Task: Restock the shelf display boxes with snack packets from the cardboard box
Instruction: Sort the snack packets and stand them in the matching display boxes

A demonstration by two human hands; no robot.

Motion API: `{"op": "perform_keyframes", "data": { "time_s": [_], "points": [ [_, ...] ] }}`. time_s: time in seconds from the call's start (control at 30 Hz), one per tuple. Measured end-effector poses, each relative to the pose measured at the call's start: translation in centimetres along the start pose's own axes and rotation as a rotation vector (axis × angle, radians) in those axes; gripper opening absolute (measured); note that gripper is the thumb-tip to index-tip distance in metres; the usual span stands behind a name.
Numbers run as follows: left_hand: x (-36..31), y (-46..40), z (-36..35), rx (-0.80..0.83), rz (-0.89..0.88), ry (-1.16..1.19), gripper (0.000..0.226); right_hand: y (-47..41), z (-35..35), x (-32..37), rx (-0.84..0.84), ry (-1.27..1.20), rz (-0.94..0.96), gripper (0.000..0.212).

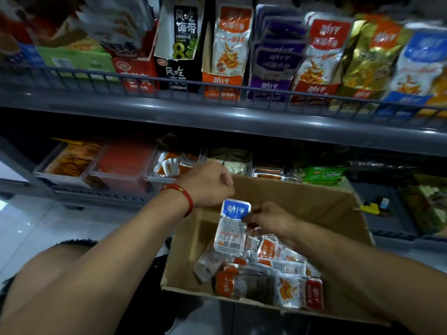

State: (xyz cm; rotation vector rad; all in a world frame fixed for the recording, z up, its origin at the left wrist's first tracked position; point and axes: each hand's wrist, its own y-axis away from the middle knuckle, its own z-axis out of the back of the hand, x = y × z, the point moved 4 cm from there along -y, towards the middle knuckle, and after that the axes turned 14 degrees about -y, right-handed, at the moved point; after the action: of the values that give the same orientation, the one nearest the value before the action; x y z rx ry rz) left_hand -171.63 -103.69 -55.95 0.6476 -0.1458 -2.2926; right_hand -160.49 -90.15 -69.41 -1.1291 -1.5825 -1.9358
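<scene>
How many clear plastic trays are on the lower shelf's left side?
3 in a row: left tray with orange packets, middle tray with red ones, right tray behind the left hand. More may be hidden.

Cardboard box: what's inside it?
The cardboard box holds loose snack packets, mostly orange and red. The right hand pinches a blue-topped packet above them. Lower layers are covered.
</scene>
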Motion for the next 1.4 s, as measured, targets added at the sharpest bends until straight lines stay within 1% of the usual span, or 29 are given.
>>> {"op": "perform_keyframes", "data": {
  "time_s": [0.07, 0.13, 0.2, 0.27, 0.33, 0.37, 0.4, 0.43, 0.47, 0.5, 0.53, 0.6, 0.63, 0.67, 0.7, 0.77, 0.83, 0.93, 1.1, 1.2, 1.27, 1.33, 1.4],
  "points": [
    [-1.1, 0.4, -0.7, 0.015, -0.013, -0.049, 0.020, 3.0, 1.9, 1.3, 0.014, -0.055, 0.029, 0.012],
    [-2.0, 0.7, -1.7, 0.045, 0.002, -0.040, 0.033, 5.8, 3.6, 2.7, 0.015, -0.090, 0.088, 0.008],
    [-3.2, 1.2, -2.8, 0.048, -0.026, -0.013, 0.038, 8.3, 5.1, 4.1, -0.040, -0.140, 0.186, 0.015],
    [-4.7, 1.8, -3.9, -0.008, -0.180, -0.054, 0.054, 10.6, 6.1, 5.2, -0.118, -0.236, 0.280, 0.017],
    [-6.5, 2.9, -5.1, 0.019, -0.315, -0.056, 0.069, 12.6, 6.3, 5.8, -0.147, -0.356, 0.349, 0.010],
    [-7.1, 3.2, -5.7, 0.032, -0.332, -0.036, 0.072, 13.5, 6.2, 5.8, -0.149, -0.394, 0.370, 0.007],
    [-7.6, 3.2, -6.1, -0.014, -0.347, -0.019, 0.070, 14.1, 6.1, 5.8, -0.145, -0.424, 0.380, 0.006],
    [-7.9, 3.1, -6.2, -0.091, -0.340, -0.029, 0.061, 14.6, 6.0, 5.7, -0.135, -0.441, 0.388, 0.009],
    [-8.0, 3.1, -6.3, -0.155, -0.324, 0.003, 0.048, 15.1, 6.0, 5.8, -0.136, -0.423, 0.408, 0.015],
    [-8.1, 3.1, -6.1, -0.159, -0.273, 0.111, 0.036, 15.4, 6.5, 6.0, -0.185, -0.338, 0.460, 0.019],
    [-8.2, 3.2, -5.8, -0.108, -0.193, 0.305, 0.027, 15.6, 7.5, 6.4, -0.283, -0.184, 0.546, 0.021],
    [-8.6, 3.6, -5.7, 0.093, -0.070, 0.694, 0.022, 16.2, 9.6, 7.3, -0.497, 0.178, 0.701, 0.020],
    [-9.0, 3.9, -5.6, 0.177, -0.065, 0.798, 0.022, 16.2, 10.3, 7.6, -0.525, 0.269, 0.725, 0.024],
    [-9.4, 4.2, -5.4, 0.239, -0.080, 0.857, 0.022, 15.9, 10.7, 7.6, -0.486, 0.263, 0.712, 0.027],
    [-9.6, 4.4, -5.3, 0.278, -0.102, 0.892, 0.022, 15.6, 10.9, 7.4, -0.412, 0.167, 0.679, 0.025],
    [-9.7, 4.4, -5.2, 0.281, -0.107, 0.977, 0.023, 15.2, 10.9, 7.2, -0.318, -0.063, 0.614, 0.011],
    [-9.3, 4.1, -4.8, 0.213, -0.073, 1.082, 0.025, 15.2, 11.2, 7.4, -0.307, -0.197, 0.608, 0.010],
    [-8.9, 3.6, -4.1, 0.082, -0.068, 1.168, 0.025, 15.2, 11.9, 7.4, -0.298, -0.299, 0.573, 0.015],
    [-9.3, 3.7, -3.5, -0.013, -0.090, 1.284, 0.027, 15.3, 12.1, 7.6, -0.308, -0.431, 0.538, 0.017],
    [-9.5, 3.5, -3.5, -0.035, -0.073, 1.331, 0.027, 15.7, 12.3, 7.9, -0.313, -0.471, 0.540, 0.018],
    [-9.8, 3.5, -3.5, -0.011, -0.088, 1.372, 0.029, 16.4, 12.5, 8.3, -0.331, -0.457, 0.562, 0.018],
    [-10.0, 3.6, -3.5, 0.017, -0.109, 1.375, 0.033, 17.4, 13.2, 9.3, -0.373, -0.382, 0.627, 0.014],
    [-9.8, 3.5, -3.5, 0.042, -0.117, 1.352, 0.037, 19.1, 14.6, 11.0, -0.457, -0.255, 0.748, 0.012]
  ]
}}
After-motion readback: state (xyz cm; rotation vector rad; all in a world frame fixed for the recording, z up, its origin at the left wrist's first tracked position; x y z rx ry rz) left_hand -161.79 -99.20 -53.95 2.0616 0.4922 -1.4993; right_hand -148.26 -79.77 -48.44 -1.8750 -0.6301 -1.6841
